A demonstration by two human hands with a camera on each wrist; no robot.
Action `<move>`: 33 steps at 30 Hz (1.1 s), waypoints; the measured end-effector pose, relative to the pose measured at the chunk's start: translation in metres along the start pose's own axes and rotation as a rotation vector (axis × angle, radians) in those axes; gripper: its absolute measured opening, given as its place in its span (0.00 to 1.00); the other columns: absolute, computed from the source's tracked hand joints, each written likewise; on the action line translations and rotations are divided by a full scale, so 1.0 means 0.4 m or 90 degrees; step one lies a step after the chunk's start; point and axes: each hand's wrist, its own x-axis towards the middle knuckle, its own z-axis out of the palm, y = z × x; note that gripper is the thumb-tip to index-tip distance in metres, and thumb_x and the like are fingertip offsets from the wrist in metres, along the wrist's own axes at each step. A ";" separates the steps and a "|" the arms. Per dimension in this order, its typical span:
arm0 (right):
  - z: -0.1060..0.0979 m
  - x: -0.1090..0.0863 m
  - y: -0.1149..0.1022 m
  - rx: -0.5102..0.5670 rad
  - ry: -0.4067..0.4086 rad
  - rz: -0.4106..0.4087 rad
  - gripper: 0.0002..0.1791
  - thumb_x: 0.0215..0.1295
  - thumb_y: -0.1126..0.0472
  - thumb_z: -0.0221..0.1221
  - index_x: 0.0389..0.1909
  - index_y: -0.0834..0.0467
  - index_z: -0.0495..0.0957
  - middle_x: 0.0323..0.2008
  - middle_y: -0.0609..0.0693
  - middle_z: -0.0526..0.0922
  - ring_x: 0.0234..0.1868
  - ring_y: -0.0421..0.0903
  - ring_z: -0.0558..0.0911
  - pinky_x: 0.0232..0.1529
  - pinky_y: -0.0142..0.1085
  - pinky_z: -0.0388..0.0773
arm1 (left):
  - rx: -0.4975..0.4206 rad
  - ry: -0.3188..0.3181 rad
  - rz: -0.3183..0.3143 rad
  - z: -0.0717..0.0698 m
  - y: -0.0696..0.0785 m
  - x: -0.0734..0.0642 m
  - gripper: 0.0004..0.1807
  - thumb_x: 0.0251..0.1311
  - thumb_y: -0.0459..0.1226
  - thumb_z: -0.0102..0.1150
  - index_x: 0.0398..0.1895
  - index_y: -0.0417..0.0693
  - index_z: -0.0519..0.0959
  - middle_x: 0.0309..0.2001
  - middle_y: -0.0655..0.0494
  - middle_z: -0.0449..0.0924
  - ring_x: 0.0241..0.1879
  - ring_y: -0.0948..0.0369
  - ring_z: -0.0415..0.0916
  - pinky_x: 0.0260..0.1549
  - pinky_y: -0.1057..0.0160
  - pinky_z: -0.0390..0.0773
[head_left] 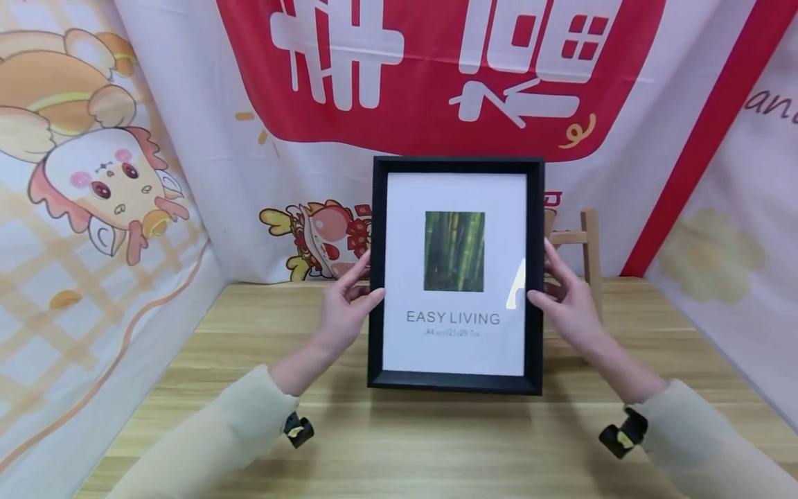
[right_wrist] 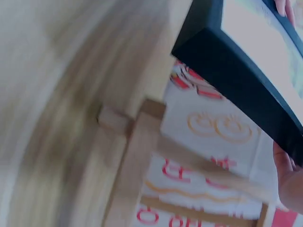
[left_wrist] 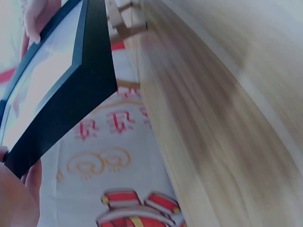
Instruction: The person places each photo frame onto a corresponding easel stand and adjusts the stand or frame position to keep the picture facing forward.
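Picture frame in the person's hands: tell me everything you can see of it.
The picture frame is taller than wide, with a deep black border around a white sheet. The sheet shows green bamboo above grey EASY LIVING lettering and a smaller line, partly unreadable. The front looks glossy, with a bright reflection at lower right. Held portrait-wise, facing the head camera, it is above the wooden tabletop; the left hand and right hand grip its sides, thumbs in front.

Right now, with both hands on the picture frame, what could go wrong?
The picture frame might slip or tilt if the left hand or right hand loosens, since they grip only its sides. The wooden stand, partly hidden behind its right edge, could get knocked if the frame moves back.
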 end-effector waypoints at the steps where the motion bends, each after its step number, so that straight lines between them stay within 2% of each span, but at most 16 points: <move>1: -0.014 0.003 0.001 -0.001 0.001 -0.007 0.43 0.67 0.74 0.53 0.77 0.43 0.49 0.62 0.65 0.68 0.51 0.44 0.75 0.47 0.23 0.76 | -0.003 0.002 0.007 0.015 0.003 0.001 0.35 0.61 0.28 0.62 0.71 0.58 0.66 0.58 0.48 0.74 0.47 0.51 0.77 0.44 0.62 0.82; 5: -0.072 0.020 0.009 -0.014 0.014 -0.030 0.43 0.67 0.75 0.53 0.77 0.44 0.49 0.65 0.67 0.65 0.51 0.40 0.74 0.48 0.22 0.75 | -0.020 0.002 0.037 0.077 0.011 0.016 0.36 0.61 0.28 0.62 0.71 0.58 0.65 0.59 0.49 0.74 0.46 0.51 0.78 0.41 0.61 0.83; 10: -0.140 0.044 0.022 -0.046 0.055 -0.013 0.42 0.68 0.74 0.52 0.76 0.43 0.49 0.70 0.60 0.62 0.58 0.43 0.69 0.50 0.20 0.72 | -0.029 0.001 0.098 0.158 0.019 0.048 0.37 0.59 0.25 0.63 0.72 0.51 0.63 0.59 0.44 0.74 0.45 0.47 0.78 0.40 0.57 0.83; 14: -0.187 0.063 0.036 0.016 0.089 0.006 0.41 0.67 0.75 0.51 0.76 0.44 0.51 0.72 0.56 0.60 0.62 0.45 0.67 0.51 0.19 0.71 | -0.021 0.005 0.127 0.217 0.025 0.072 0.37 0.59 0.27 0.63 0.72 0.53 0.64 0.58 0.47 0.75 0.43 0.50 0.79 0.39 0.60 0.83; 18: -0.230 0.080 0.047 0.111 0.102 0.007 0.41 0.66 0.78 0.50 0.75 0.45 0.53 0.73 0.55 0.59 0.61 0.43 0.67 0.49 0.18 0.72 | -0.020 0.006 0.125 0.268 0.021 0.093 0.38 0.60 0.29 0.63 0.72 0.58 0.63 0.56 0.51 0.74 0.43 0.55 0.79 0.39 0.64 0.83; 22: -0.274 0.094 0.055 0.160 0.106 0.012 0.42 0.66 0.79 0.49 0.75 0.46 0.53 0.74 0.53 0.57 0.61 0.41 0.69 0.46 0.18 0.73 | -0.009 0.011 0.132 0.319 0.009 0.116 0.37 0.62 0.31 0.63 0.72 0.62 0.62 0.60 0.55 0.73 0.44 0.59 0.78 0.40 0.66 0.82; 28: -0.328 0.118 0.054 0.144 0.109 0.055 0.42 0.68 0.78 0.48 0.75 0.39 0.53 0.74 0.49 0.56 0.67 0.43 0.64 0.45 0.16 0.72 | 0.030 0.043 0.174 0.385 -0.003 0.141 0.37 0.62 0.32 0.63 0.73 0.58 0.62 0.62 0.55 0.72 0.46 0.62 0.76 0.39 0.69 0.81; 30: -0.340 0.124 0.057 0.128 0.115 0.071 0.42 0.68 0.77 0.48 0.74 0.37 0.53 0.74 0.48 0.57 0.66 0.43 0.64 0.44 0.16 0.72 | 0.041 0.053 0.192 0.402 -0.008 0.146 0.36 0.61 0.31 0.63 0.73 0.55 0.62 0.62 0.53 0.73 0.47 0.63 0.76 0.35 0.69 0.82; 33: -0.350 0.133 0.069 0.127 0.125 0.087 0.42 0.68 0.77 0.48 0.74 0.35 0.55 0.72 0.49 0.60 0.63 0.42 0.65 0.44 0.16 0.72 | 0.069 0.068 0.224 0.423 -0.017 0.153 0.36 0.61 0.30 0.64 0.72 0.51 0.63 0.61 0.50 0.73 0.51 0.63 0.74 0.36 0.71 0.81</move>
